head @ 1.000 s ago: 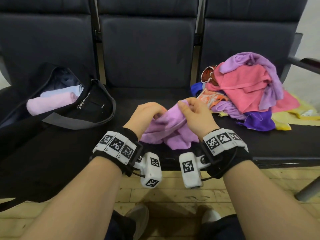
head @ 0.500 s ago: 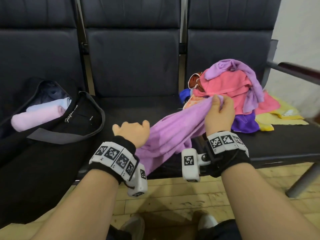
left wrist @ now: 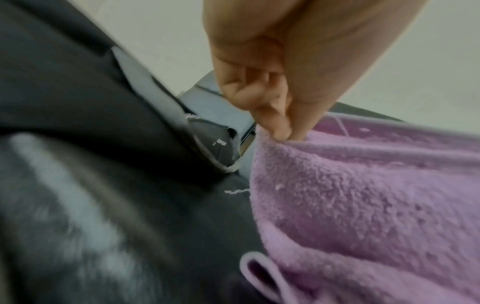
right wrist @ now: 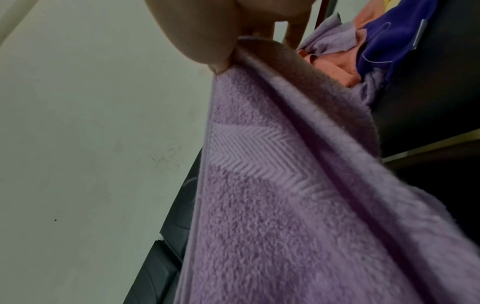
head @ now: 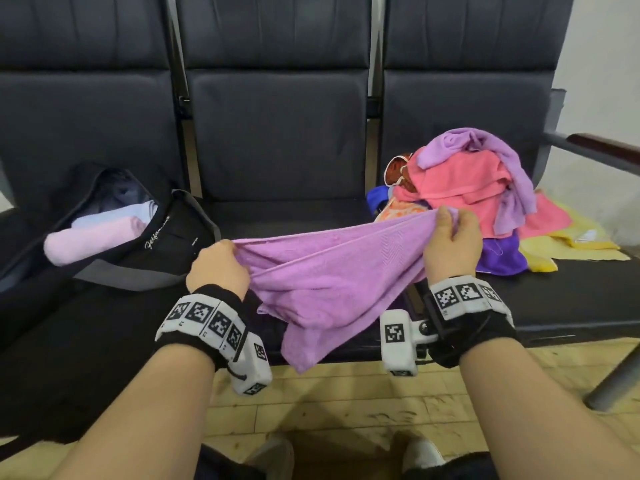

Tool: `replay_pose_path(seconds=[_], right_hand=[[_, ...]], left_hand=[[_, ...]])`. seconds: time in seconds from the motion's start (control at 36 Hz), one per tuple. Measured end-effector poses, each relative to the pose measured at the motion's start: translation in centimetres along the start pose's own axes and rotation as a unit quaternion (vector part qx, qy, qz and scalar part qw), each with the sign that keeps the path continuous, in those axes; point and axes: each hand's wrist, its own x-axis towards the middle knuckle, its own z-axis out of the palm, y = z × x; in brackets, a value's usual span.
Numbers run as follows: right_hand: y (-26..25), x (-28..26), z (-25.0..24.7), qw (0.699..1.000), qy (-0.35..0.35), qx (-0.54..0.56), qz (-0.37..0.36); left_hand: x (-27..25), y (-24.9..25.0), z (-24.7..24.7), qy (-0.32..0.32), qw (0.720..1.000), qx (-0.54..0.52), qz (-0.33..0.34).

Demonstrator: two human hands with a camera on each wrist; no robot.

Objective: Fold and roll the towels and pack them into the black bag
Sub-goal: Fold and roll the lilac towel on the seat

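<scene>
A purple towel (head: 332, 271) hangs stretched between both hands above the middle seat. My left hand (head: 225, 258) pinches its left end, seen close in the left wrist view, where the fingertips (left wrist: 281, 128) nip the towel's edge (left wrist: 363, 185). My right hand (head: 450, 233) grips the right end, held higher; the right wrist view shows the towel (right wrist: 285, 185) draped down from that hand. The black bag (head: 114, 258) lies open on the left seat, with a rolled pink towel (head: 90, 240) and a pale blue one (head: 114, 214) inside.
A heap of loose towels (head: 467, 181) in pink, lilac, dark purple, orange and yellow covers the right seat. A metal armrest (head: 602, 150) sticks out at the far right. The dark seat backs (head: 277, 133) rise behind. Wooden floor (head: 346, 410) lies below the seat edge.
The bunched towel has been pulled apart. My right hand moved right and up with one end, my left hand moved left with the other, and the towel now spans between them.
</scene>
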Motion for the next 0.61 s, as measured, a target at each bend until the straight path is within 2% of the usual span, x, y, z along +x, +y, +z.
replay_pose_path(seconds=[0.11,0.17,0.22,0.31,0.36,0.44,0.5,0.53,0.56,0.58,0.61], right_hand=[[0.1,-0.1,0.0,0.999,-0.035,-0.022,-0.011],[0.2,-0.2,0.1,0.997,-0.061,-0.039,-0.020],[0.2,-0.2,0.0,0.996,-0.072,-0.051,-0.022],[0.5,0.1,-0.3,0.994,-0.084,-0.070,-0.023],[0.7,0.1,-0.3,0.992,-0.100,-0.080,-0.023],[0.9,-0.3,-0.1,0.990,-0.115,-0.085,-0.018],[0.9,-0.3,-0.1,0.990,-0.118,-0.082,-0.011],[0.9,-0.3,0.0,0.990,-0.118,-0.080,-0.009],[1.0,-0.2,0.0,0.990,-0.119,-0.077,-0.008],[1.1,-0.2,0.0,0.990,-0.119,-0.073,-0.006],[1.2,-0.3,0.0,0.991,-0.118,-0.066,-0.001]], left_hand=[[0.9,-1.7,0.8,0.014,0.988,-0.145,-0.042],[0.8,-2.1,0.9,0.020,0.980,-0.182,-0.083],[0.7,-2.2,0.8,0.055,0.971,-0.204,-0.111],[0.9,-2.5,0.3,0.130,0.941,-0.269,-0.162],[1.3,-2.9,0.3,0.150,0.914,-0.334,-0.175],[1.7,-3.2,0.5,0.105,0.860,-0.460,-0.196],[2.3,-3.4,0.2,0.029,0.832,-0.509,-0.221],[2.1,-3.1,-0.4,0.018,0.836,-0.486,-0.256],[2.5,-3.5,-0.1,0.017,0.873,-0.421,-0.245],[2.9,-3.8,-0.5,0.015,0.875,-0.411,-0.254],[3.1,-3.8,-0.6,0.000,0.860,-0.440,-0.259]])
